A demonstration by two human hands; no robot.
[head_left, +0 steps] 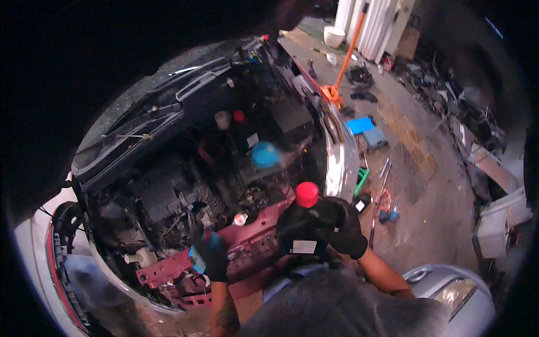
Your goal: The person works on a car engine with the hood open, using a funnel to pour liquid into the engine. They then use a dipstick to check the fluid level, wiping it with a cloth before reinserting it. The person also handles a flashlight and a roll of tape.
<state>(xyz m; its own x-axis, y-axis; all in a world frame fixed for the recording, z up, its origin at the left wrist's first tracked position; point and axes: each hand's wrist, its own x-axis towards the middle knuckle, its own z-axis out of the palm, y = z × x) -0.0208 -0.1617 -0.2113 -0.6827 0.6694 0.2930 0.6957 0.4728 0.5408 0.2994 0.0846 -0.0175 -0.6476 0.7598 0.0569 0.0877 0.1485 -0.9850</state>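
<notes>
Both my hands wear black gloves. My right hand (349,235) grips a black jug (295,224) with a red cap and a white label, held upright in front of my body near the car's front edge. My left hand (216,263) is closed around a small blue object with a bit of red (199,258), above the maroon front crossmember (255,224); its kind is unclear. Beyond both hands lies the open engine bay (151,191). A round, bright blue funnel-like piece (265,154) sits in its right half.
A red cap (239,115) and a pale reservoir (222,120) show deep in the bay. Blue boxes (361,125), a green tool (361,182) and other tools lie on the floor at right. An orange jack handle (352,48) stands behind. Scrap parts line the far right; a silver bumper with headlight (455,295) is near.
</notes>
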